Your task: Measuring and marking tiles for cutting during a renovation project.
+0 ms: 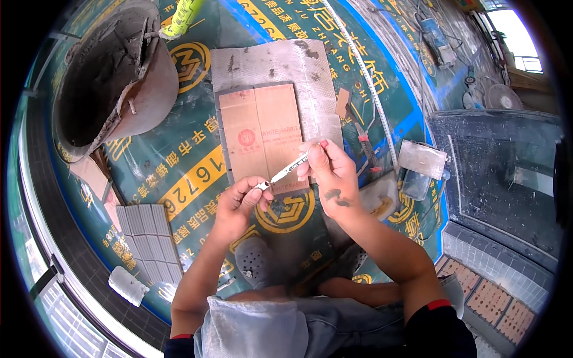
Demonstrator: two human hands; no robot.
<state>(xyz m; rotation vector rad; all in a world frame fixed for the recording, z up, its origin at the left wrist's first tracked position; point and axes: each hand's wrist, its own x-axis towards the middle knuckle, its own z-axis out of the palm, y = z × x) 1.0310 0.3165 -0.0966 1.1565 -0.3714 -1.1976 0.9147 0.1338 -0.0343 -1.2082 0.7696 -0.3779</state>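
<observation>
My right hand (328,167) is closed around a white marker pen (290,167), whose tip points down and left. Between the fingertips of my left hand (239,206) is a small white pen cap (262,186). The pen's tip and the cap are close together; whether they touch is hard to tell. Below both hands lies a brown cardboard sheet (256,119) with dark edging along its top and left. It rests on a pale, stained foam mat (268,59). A dark smear marks my right wrist.
At the upper left stands a large mortar bucket (149,98). Grey ribbed tiles (149,241) lie lower left. To the right are a knife with red parts (367,149), a long measuring strip (373,89) and a metal plate (422,158). Green printed sheeting (197,128) covers the floor.
</observation>
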